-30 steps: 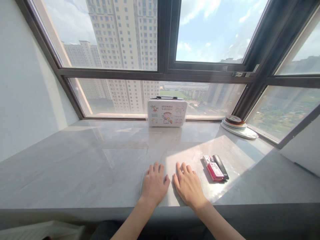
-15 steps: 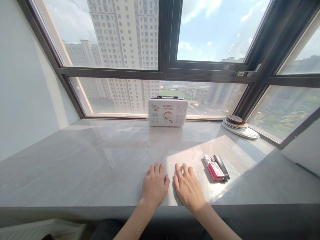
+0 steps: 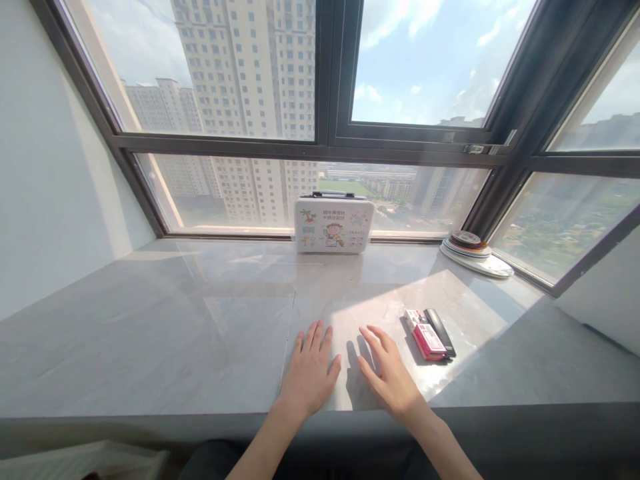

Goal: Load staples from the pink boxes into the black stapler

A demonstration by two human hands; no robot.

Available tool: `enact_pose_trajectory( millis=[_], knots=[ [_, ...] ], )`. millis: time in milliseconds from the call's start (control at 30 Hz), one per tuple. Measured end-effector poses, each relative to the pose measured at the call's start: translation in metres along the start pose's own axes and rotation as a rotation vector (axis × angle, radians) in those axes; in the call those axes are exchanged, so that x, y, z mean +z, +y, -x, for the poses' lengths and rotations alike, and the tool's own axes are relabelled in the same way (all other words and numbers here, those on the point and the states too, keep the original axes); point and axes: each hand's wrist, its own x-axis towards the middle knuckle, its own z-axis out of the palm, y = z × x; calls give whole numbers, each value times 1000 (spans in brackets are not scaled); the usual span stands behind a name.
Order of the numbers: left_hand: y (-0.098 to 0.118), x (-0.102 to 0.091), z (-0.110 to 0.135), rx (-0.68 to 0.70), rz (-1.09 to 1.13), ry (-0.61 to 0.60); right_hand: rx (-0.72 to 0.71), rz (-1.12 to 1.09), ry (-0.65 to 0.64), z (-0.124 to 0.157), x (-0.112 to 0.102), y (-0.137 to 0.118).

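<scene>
My left hand rests palm down on the grey marbled sill top, fingers stretched out and holding nothing. Beside it, my right hand is raised a little off the surface, its fingers apart and its shadow falling to the left. Just right of that hand lies a red and white small box, with a black stapler alongside it. Neither hand touches them.
A white carry case with cartoon prints and a dark handle stands upright against the window. Stacked plates sit in the far right corner. The sill's front edge runs just before me.
My right hand has lifted off the surface and shifted right, toward the small box, with its fingers loosely curved. My left hand has stayed nearly in place, its thumb spread slightly.
</scene>
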Motion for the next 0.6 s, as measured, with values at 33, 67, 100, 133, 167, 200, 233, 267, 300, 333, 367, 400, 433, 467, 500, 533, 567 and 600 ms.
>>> enact_pose_trajectory(
  millis=[33, 67, 100, 133, 167, 200, 233, 267, 300, 333, 367, 400, 433, 467, 500, 533, 567, 600],
  knots=[
    [0, 0, 0, -2, 3, -4, 29, -33, 65, -2, -11, 14],
    [-1, 0, -1, -6, 5, -7, 57, -31, 128, -5, -23, 31],
    [-1, 0, -1, -8, 6, -10, 97, -13, 208, -8, -37, 50],
    [0, 0, -1, -11, 7, -13, 155, 9, 266, -10, -51, 70],
    [0, 0, -1, -14, 8, -16, 232, 34, 311, -12, -64, 91],
    [0, 0, -1, -17, 9, -20, 315, 47, 316, -13, -75, 111],
    [0, 0, -1, -19, 11, -23, 404, 26, 265, -14, -85, 129],
    [0, 1, -1, -22, 13, -25, 483, -37, 174, -14, -92, 144],
    [0, 1, -1, -23, 16, -27, 510, -116, 57, -15, -96, 155],
    [0, 1, -1, -24, 20, -27, 514, -192, -44, -15, -99, 162],
    [0, 2, -1, -26, 24, -26, 505, -256, -124, -16, -98, 165],
    [0, 2, -1, -28, 28, -23, 491, -301, -176, -17, -96, 164],
    [-1, 2, -2, -30, 34, -19, 483, -326, -199, -19, -93, 159],
    [-1, 3, -2, -32, 42, -15, 486, -341, -205, -21, -88, 153],
    [-1, 3, -2, -34, 52, -11, 495, -349, -204, -23, -83, 144],
    [-2, 3, -2, -37, 65, -9, 498, -361, -202, -26, -76, 133],
    [-2, 2, -2, -41, 83, -8, 490, -379, -208, -27, -68, 121],
    [-2, 2, -3, -48, 107, -9, 485, -394, -207, -29, -60, 109]
  ],
)
